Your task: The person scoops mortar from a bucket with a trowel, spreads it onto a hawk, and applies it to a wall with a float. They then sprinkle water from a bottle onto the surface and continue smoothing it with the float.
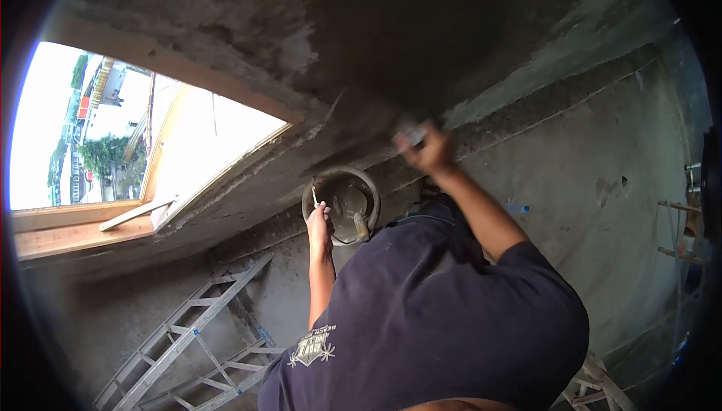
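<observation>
While the rough grey wall (233, 72) fills the upper view, its dark, damp-looking patch (414, 42) seems the area being worked. Bucket (376, 197) below, wet-looking grey material (346, 197) inside. Right hand (435, 151) near patch's lower edge, closed on a greyish block (410, 133), too blurred to identify. Left hand (319, 224) at bucket's rim, fingers curled round a thin pale strip (316, 193). Likely step: smoothing; next pass probably calls for flat, even pressure.
</observation>
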### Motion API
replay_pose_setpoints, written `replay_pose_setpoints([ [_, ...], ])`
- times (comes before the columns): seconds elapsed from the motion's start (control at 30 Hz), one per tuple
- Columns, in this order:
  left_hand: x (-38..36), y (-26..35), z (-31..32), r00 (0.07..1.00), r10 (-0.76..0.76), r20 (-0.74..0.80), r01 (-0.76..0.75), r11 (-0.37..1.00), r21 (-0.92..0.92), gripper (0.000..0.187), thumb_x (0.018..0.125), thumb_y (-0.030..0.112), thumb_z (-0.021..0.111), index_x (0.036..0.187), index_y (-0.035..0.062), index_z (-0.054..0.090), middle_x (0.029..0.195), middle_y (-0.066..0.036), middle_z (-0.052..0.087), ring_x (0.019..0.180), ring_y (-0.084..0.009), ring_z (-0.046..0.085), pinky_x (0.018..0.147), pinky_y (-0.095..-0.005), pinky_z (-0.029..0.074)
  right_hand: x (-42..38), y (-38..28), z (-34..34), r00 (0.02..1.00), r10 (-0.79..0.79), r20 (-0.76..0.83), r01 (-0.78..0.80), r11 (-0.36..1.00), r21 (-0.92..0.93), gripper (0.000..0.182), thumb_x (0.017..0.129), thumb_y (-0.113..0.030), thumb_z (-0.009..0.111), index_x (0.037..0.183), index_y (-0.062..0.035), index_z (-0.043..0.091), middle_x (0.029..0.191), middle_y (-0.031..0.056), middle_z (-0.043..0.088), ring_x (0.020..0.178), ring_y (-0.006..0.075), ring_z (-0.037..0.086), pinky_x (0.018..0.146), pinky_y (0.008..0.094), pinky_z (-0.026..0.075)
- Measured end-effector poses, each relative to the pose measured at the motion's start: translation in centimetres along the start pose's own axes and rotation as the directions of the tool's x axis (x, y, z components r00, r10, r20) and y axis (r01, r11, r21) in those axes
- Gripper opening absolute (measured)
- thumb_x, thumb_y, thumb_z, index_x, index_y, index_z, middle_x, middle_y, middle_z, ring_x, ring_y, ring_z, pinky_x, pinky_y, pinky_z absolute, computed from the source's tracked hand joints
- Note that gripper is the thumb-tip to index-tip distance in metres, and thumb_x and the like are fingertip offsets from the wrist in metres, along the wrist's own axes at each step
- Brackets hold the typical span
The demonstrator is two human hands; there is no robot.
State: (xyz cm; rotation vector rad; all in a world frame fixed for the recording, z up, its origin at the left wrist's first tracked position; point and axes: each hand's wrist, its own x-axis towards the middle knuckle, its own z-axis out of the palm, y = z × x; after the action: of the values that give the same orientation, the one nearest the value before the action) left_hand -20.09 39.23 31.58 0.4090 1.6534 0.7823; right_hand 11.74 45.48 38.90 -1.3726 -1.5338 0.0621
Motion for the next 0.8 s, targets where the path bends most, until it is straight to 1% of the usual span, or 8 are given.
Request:
replay_pose_setpoints([
  [0.1, -0.5, -0.6, -0.6, 0.999, 0.049, 0.022, -0.048, 0.998, -0.027, 0.024, 0.089, 0.032, 0.053, 0.077, 0.0108, 0.053, 0.049, 0.009, 0.031, 0.036, -0.0039, 0.026, 0.036, -0.0223, 0.018, 10.0, 0.1, -6.0, 0.898, 0.095, -0.430, -0.032, 0.988, 0.151, 0.027, 0.083, -0.024, 0.067, 0.072, -0.0014, 0.058, 0.060, 0.0035, 0.059, 0.052, 0.0126, 0.055, 0.050, 0.0277, 0.044],
  [0.3, -1.1, -1.1, -1.8, 0.995, 0.035, 0.094, -0.028, 0.997, -0.071, 0.025, 0.089, 0.032, 0.055, 0.078, 0.0092, 0.056, 0.050, 0.009, 0.031, 0.037, -0.0038, 0.027, 0.037, -0.0216, 0.018, 22.8, -2.3, -7.2, 0.608, 0.110, -0.786, -0.178, 0.984, 0.000, 0.063, 0.084, -0.046, 0.062, 0.051, 0.0042, 0.045, 0.043, 0.0066, 0.045, 0.046, 0.0121, 0.036, 0.043, 0.0382, 0.032],
  [0.43, 1.6, -2.0, -2.0, 0.998, 0.013, 0.069, -0.014, 1.000, 0.017, 0.027, 0.086, 0.034, 0.058, 0.077, 0.0093, 0.056, 0.051, 0.009, 0.033, 0.040, -0.0047, 0.031, 0.039, -0.0212, 0.021, 13.0, -7.5, 5.4, 0.837, 0.010, -0.548, 0.041, 0.996, 0.081, 0.037, 0.077, -0.036, 0.069, 0.072, 0.0001, 0.060, 0.063, 0.0154, 0.061, 0.058, 0.0260, 0.063, 0.051, 0.0361, 0.046],
  [0.57, 2.8, -1.2, -2.1, 1.000, 0.023, 0.011, -0.023, 0.999, -0.023, 0.026, 0.084, 0.036, 0.059, 0.076, 0.0117, 0.054, 0.052, 0.008, 0.036, 0.041, -0.0054, 0.034, 0.039, -0.0216, 0.023, -1.8, -8.2, 9.0, 0.900, 0.153, 0.409, -0.200, 0.977, 0.074, 0.046, 0.071, -0.045, 0.072, 0.083, -0.0017, 0.064, 0.075, 0.0160, 0.064, 0.069, 0.0286, 0.064, 0.061, 0.0337, 0.050],
  [0.63, 1.5, 0.2, -1.9, 1.000, 0.024, 0.006, -0.023, 0.999, -0.045, 0.026, 0.084, 0.035, 0.059, 0.073, 0.0130, 0.051, 0.052, 0.008, 0.036, 0.040, -0.0058, 0.033, 0.038, -0.0220, 0.023, -4.1, -8.4, 6.2, 0.957, 0.125, 0.260, -0.224, 0.891, 0.395, 0.048, 0.080, -0.044, 0.063, 0.102, -0.0015, 0.061, 0.094, 0.0161, 0.063, 0.083, 0.0249, 0.063, 0.069, 0.0326, 0.050],
  [0.73, 1.0, -0.2, -2.7, 1.000, 0.014, 0.008, -0.013, 0.996, -0.091, 0.028, 0.086, 0.032, 0.055, 0.065, 0.0173, 0.044, 0.048, 0.008, 0.032, 0.036, -0.0057, 0.029, 0.035, -0.0218, 0.021, -3.4, -3.6, 2.5, 0.608, 0.452, 0.652, -0.672, -0.144, 0.726, 0.030, 0.093, -0.030, 0.046, 0.110, -0.0064, 0.056, 0.099, 0.0056, 0.059, 0.090, 0.0150, 0.058, 0.078, 0.0311, 0.050],
  [0.77, 1.7, -0.6, -3.3, 0.999, 0.017, 0.031, -0.013, 0.994, -0.111, 0.027, 0.087, 0.031, 0.055, 0.065, 0.0174, 0.044, 0.048, 0.008, 0.031, 0.035, -0.0055, 0.028, 0.034, -0.0216, 0.020, -2.5, -1.2, 1.2, 0.868, 0.235, 0.437, -0.477, 0.152, 0.866, 0.034, 0.096, -0.031, 0.040, 0.119, -0.0069, 0.048, 0.102, 0.0063, 0.057, 0.092, 0.0149, 0.058, 0.076, 0.0313, 0.052],
  [0.8, 2.4, -0.9, -3.6, 0.998, 0.025, 0.061, -0.017, 0.991, -0.130, 0.027, 0.087, 0.030, 0.054, 0.065, 0.0176, 0.044, 0.048, 0.008, 0.031, 0.035, -0.0052, 0.028, 0.034, -0.0214, 0.020, 0.5, -3.6, -2.2, 0.964, 0.080, 0.252, -0.258, 0.077, 0.963, 0.036, 0.095, -0.031, 0.041, 0.123, -0.0078, 0.044, 0.104, 0.0064, 0.057, 0.090, 0.0154, 0.058, 0.074, 0.0315, 0.053],
])
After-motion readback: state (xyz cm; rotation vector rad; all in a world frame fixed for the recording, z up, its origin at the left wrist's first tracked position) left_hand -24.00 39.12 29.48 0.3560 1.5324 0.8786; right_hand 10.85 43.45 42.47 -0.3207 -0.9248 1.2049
